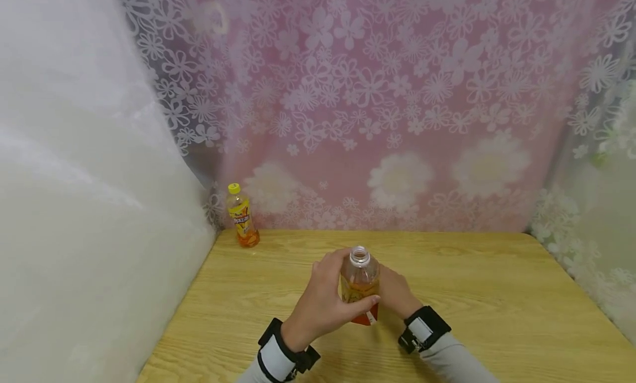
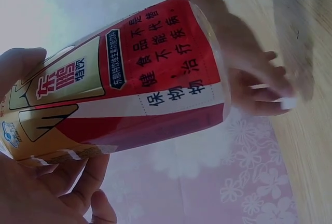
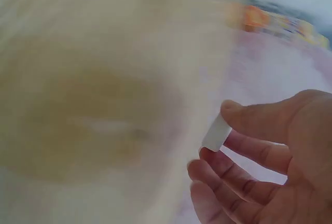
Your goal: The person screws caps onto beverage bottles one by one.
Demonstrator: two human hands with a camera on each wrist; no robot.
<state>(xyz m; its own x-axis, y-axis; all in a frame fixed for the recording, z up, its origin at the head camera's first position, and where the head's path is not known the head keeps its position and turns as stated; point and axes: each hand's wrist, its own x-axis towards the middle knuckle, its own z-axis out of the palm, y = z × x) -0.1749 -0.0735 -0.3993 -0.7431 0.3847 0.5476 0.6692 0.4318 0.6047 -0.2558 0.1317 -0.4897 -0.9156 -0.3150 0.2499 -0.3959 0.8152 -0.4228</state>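
My left hand (image 1: 322, 301) grips an uncapped plastic drink bottle (image 1: 361, 286) above the table, thumb across its near side. The bottle has a bare neck and amber-red liquid inside. In the left wrist view its red, white and gold label (image 2: 166, 53) faces the camera. My right hand (image 1: 396, 289) is just right of the bottle and partly behind it. In the right wrist view that hand pinches a small white piece (image 3: 217, 132), which looks like a bottle cap seen edge-on, between thumb and fingertips. The head view hides this piece behind the bottle.
A second bottle (image 1: 240, 216) with a yellow cap and orange liquid stands upright at the back left corner of the wooden table (image 1: 472, 294). A flowered pink curtain (image 1: 348, 96) hangs behind, and a white sheet (image 1: 89, 179) borders the left side.
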